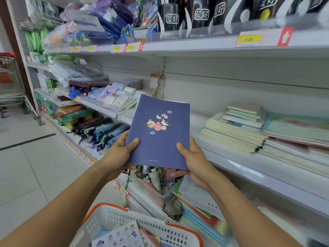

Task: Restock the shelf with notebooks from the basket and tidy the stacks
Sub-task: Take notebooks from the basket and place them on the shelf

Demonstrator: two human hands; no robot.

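Observation:
I hold a dark blue notebook (160, 132) with a pink flower print upright in front of the middle shelf (236, 163). My left hand (119, 154) grips its lower left edge, thumb on the cover. My right hand (194, 157) grips the lower right edge, thumb on the cover and fingers underneath. More pages show behind the top edge. A white basket (178, 230) with orange rim sits below, holding several notebooks (119, 237). Pale notebook stacks (235, 132) lie on the shelf to the right.
Pastel notebook piles (295, 132) fill the far right of the shelf. Small notepads (115, 97) sit left on it. Folded umbrellas (101, 131) lie on the lower shelf, folders (201, 211) beneath my right arm. Pen boxes (201, 15) line the top shelf. A trolley (8, 82) stands at left.

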